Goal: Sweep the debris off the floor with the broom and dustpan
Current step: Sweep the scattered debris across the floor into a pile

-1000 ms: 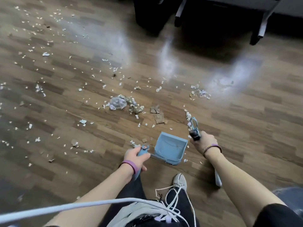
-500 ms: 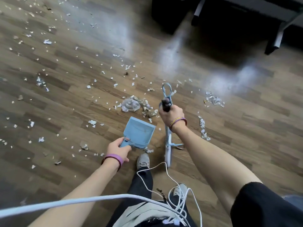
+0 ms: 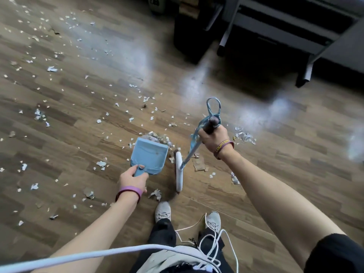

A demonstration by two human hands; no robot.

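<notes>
My left hand [image 3: 133, 179] grips the handle of a light blue dustpan [image 3: 149, 155] that rests on the wooden floor, its open mouth facing away from me. A heap of crumpled debris [image 3: 157, 137] lies right at the pan's far lip. My right hand [image 3: 214, 134] is closed around the dark top of the broom handle, which carries a blue loop [image 3: 213, 106]. The broom's white head [image 3: 178, 174] sits on the floor just right of the dustpan. Brown paper scraps [image 3: 199, 164] lie beside the broom head.
Several white scraps [image 3: 52, 68] are scattered over the floor to the left and far side, with a small pile [image 3: 243, 136] right of my right hand. Dark furniture legs [image 3: 223, 43] stand at the back right. My shoes [image 3: 162, 211] and white cables [image 3: 216, 241] are below.
The dustpan has moved forward up to the crumpled heap. The broom has swung so its head now lies close beside the pan's right side. The view has shifted forward and closer.
</notes>
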